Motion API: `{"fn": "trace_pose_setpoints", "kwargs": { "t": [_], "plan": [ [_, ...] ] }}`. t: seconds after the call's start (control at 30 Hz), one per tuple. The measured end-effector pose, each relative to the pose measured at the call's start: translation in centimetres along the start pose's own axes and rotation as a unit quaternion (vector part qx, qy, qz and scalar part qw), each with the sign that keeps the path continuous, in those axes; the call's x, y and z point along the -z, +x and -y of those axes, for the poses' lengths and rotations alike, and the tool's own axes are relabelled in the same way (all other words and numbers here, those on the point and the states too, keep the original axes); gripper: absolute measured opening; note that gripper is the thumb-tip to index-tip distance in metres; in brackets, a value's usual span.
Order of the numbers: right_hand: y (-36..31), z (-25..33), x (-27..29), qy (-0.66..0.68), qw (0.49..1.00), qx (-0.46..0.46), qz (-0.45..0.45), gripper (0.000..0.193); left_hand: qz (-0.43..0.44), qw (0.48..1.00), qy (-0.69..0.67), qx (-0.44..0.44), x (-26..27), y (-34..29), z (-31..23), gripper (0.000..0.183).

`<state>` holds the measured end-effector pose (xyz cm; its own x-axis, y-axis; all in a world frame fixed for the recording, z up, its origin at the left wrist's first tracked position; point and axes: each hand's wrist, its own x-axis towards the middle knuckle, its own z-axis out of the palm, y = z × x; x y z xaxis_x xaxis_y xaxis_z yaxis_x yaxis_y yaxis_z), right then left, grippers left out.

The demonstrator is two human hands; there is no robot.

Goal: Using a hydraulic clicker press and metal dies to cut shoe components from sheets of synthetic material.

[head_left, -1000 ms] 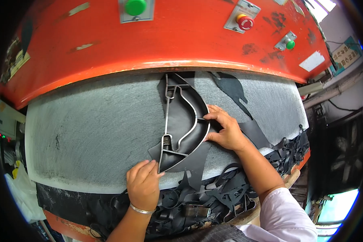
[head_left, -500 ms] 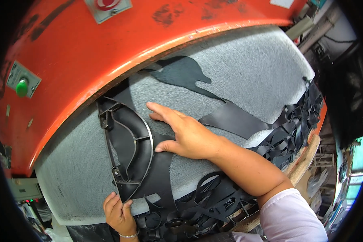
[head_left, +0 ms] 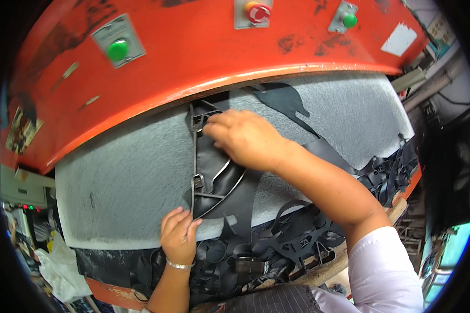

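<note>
A steel cutting die (head_left: 195, 156), a half-moon frame with inner blades and cross bars, stands on a piece of black leather (head_left: 250, 195). My right hand (head_left: 248, 138) reaches across it from the right, with its fingers bent over the die's far end and hiding part of the curved side. At the die's near corner, my left hand (head_left: 178, 237) has its thumb and fingers drawn together on the tip. Both lie over a grey cutting board (head_left: 125, 167). Another dark leather piece (head_left: 282, 99) lies farther back, beyond my right hand.
An orange press (head_left: 183, 57) spans the far side, bearing a red button (head_left: 258, 13) and green buttons (head_left: 118, 50). Black leather scraps (head_left: 297, 235) heap along the near edge and right corner. A white plastic bag (head_left: 62, 271) hangs at lower left.
My right hand has gone from spread beside the die's curved edge to bent over its far end. The view has shifted, bringing more of the press into sight. My left hand stays at the near corner.
</note>
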<state>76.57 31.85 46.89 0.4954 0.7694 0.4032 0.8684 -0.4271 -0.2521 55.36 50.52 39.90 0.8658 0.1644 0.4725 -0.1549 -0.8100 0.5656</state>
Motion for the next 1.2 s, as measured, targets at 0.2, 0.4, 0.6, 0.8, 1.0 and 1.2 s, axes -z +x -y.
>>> {"fn": "trace_pose_setpoints", "kwargs": {
  "t": [0.2,0.4,0.6,0.8,1.0,1.2],
  "plan": [
    [-3.3,-1.1,0.4,-0.049,0.995,0.056,0.063,0.032,-0.045,0.998,-0.05,-0.01,-3.4,-0.9,-0.8,0.019],
    [-2.8,1.1,2.6,-0.075,0.921,0.072,0.375,0.061,-0.043,0.994,-0.094,-0.03,-5.4,-0.5,-0.7,0.019],
    [-4.4,-2.5,0.9,-0.112,0.92,0.145,0.347,0.064,-0.025,0.994,-0.1,-0.032,-6.9,-0.4,-0.3,0.024],
    [-8.7,-0.5,5.6,-0.168,0.921,0.19,0.297,0.063,0.027,0.993,-0.106,-0.033,-7.0,-0.5,1.0,0.037],
    [-18.6,5.1,13.7,-0.022,0.984,-0.054,0.168,0.055,0.128,0.992,-0.002,0.006,-4.3,-0.6,-0.5,0.041],
    [-27.1,6.6,16.9,0.262,0.926,-0.266,0.058,0.038,0.395,0.882,-0.258,0.004,-2.8,-2.5,-17.0,0.056]
  ]
}}
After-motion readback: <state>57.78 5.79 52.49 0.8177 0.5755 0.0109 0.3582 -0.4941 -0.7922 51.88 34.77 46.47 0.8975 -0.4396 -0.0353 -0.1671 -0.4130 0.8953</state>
